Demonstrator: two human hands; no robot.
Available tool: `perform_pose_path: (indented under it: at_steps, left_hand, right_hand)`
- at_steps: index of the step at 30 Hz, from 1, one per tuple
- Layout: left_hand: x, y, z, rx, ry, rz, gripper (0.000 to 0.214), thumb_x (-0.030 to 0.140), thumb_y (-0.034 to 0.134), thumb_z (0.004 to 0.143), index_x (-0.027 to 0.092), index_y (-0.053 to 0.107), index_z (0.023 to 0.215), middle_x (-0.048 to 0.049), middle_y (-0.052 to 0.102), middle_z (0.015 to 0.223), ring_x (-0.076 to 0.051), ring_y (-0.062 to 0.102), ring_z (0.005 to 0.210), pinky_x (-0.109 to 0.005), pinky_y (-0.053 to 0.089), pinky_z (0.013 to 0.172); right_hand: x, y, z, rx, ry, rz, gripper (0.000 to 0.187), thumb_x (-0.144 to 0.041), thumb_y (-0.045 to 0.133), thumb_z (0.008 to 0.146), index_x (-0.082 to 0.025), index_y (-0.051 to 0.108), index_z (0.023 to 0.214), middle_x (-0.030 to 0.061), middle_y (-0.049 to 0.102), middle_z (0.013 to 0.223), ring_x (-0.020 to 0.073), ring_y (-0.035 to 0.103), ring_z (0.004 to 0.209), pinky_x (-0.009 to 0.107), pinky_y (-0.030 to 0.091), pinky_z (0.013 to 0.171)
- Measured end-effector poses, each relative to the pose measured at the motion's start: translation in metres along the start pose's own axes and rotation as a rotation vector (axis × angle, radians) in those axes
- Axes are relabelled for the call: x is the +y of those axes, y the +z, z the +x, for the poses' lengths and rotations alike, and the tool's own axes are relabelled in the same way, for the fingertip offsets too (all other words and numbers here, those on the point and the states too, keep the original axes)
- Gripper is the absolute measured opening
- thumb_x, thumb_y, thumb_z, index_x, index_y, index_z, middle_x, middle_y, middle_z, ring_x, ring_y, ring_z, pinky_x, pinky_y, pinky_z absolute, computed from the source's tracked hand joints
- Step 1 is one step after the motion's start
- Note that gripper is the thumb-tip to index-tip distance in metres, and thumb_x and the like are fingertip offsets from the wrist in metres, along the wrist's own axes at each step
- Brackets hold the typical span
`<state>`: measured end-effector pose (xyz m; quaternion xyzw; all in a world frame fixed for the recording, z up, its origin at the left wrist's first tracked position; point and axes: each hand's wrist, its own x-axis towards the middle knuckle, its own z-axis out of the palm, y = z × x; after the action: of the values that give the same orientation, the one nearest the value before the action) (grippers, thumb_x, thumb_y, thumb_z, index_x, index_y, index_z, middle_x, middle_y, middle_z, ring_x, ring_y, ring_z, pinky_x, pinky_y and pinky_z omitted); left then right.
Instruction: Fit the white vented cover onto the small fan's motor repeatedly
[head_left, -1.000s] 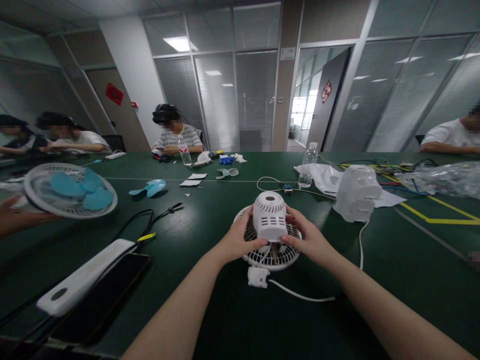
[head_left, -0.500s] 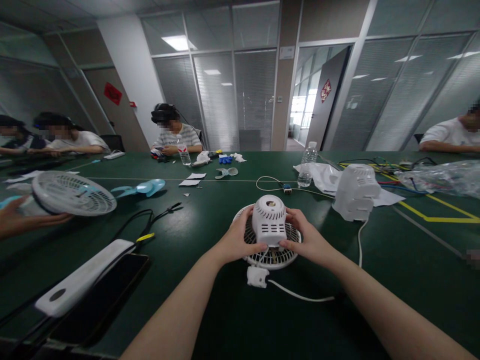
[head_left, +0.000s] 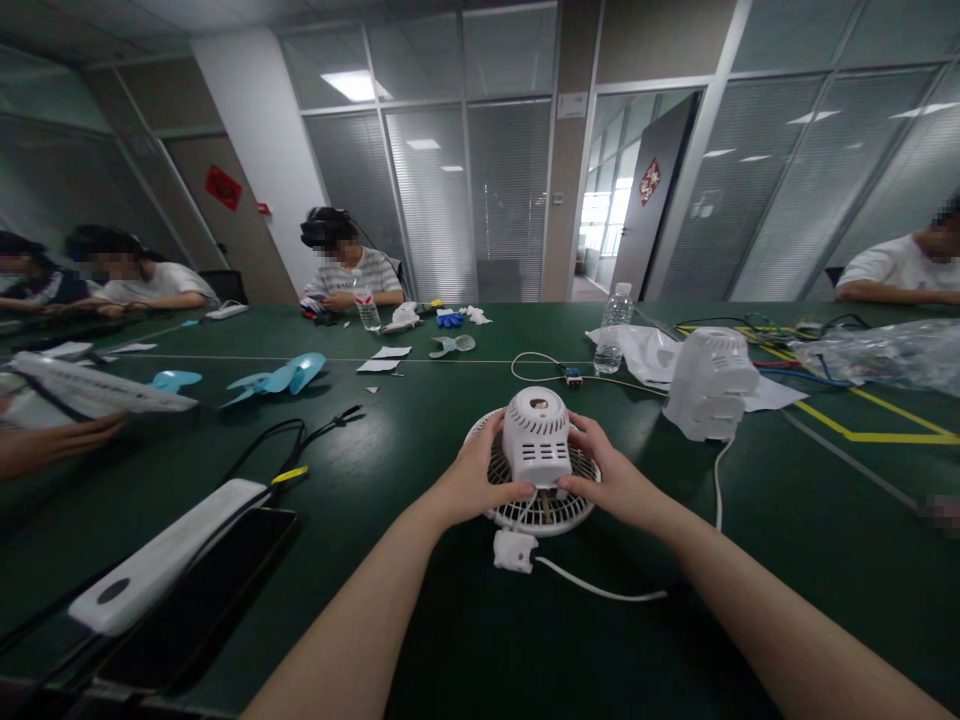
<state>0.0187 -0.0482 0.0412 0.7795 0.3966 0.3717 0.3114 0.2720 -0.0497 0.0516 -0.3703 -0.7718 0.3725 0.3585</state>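
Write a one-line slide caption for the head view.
Left hand and right hand hold a vented white housing over a white fan grille on a green table.

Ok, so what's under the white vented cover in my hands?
Under the cover is a round white grille, its outer ribs showing. The cover, your left hand and right hand hide the rest; what else lies there can't be seen.

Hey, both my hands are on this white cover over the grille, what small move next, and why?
I'd probably try a light, even downward press on the white cover: your left hand and right hand hold it from both sides, it sits above the round grille, and this view doesn't show whether it's fully seated.
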Motion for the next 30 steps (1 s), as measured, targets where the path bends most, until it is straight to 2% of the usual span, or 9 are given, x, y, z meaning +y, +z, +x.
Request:
perform_pose_path:
  at_steps: [7, 18, 30]
  left_hand:
    - [0.0002, 0.0003, 0.0009, 0.003, -0.028, -0.030, 0.111, 0.042, 0.084, 0.067, 0.024, 0.016, 0.153, -0.0161, 0.031, 0.156, -0.038, 0.029, 0.144, -0.060, 0.020, 0.119]
    - [-0.0016, 0.0035, 0.0037, 0.043, -0.018, -0.025, 0.107, 0.039, 0.084, 0.066, 0.026, 0.021, 0.152, -0.0153, 0.036, 0.153, -0.039, 0.036, 0.140, -0.061, 0.025, 0.116]
    - [-0.0030, 0.0041, 0.0026, 0.049, 0.014, 0.043, 0.109, 0.045, 0.082, 0.067, 0.024, 0.019, 0.154, -0.0152, 0.033, 0.156, -0.038, 0.031, 0.143, -0.060, 0.022, 0.118]
  right_hand:
    - [0.0066, 0.0031, 0.0003, -0.008, 0.024, -0.057, 0.099, -0.035, 0.073, 0.082, -0.030, 0.007, 0.155, 0.0141, 0.041, 0.153, 0.0309, 0.039, 0.142, 0.060, 0.029, 0.115]
    - [0.0050, 0.0013, 0.0015, 0.002, 0.013, -0.083, 0.095, -0.029, 0.070, 0.083, -0.026, 0.010, 0.156, 0.0143, 0.042, 0.153, 0.0293, 0.040, 0.141, 0.057, 0.029, 0.116]
    - [0.0050, 0.0021, 0.0016, 0.027, -0.001, -0.112, 0.094, -0.026, 0.071, 0.081, -0.028, 0.013, 0.156, 0.0123, 0.047, 0.149, 0.0296, 0.042, 0.140, 0.057, 0.028, 0.117]
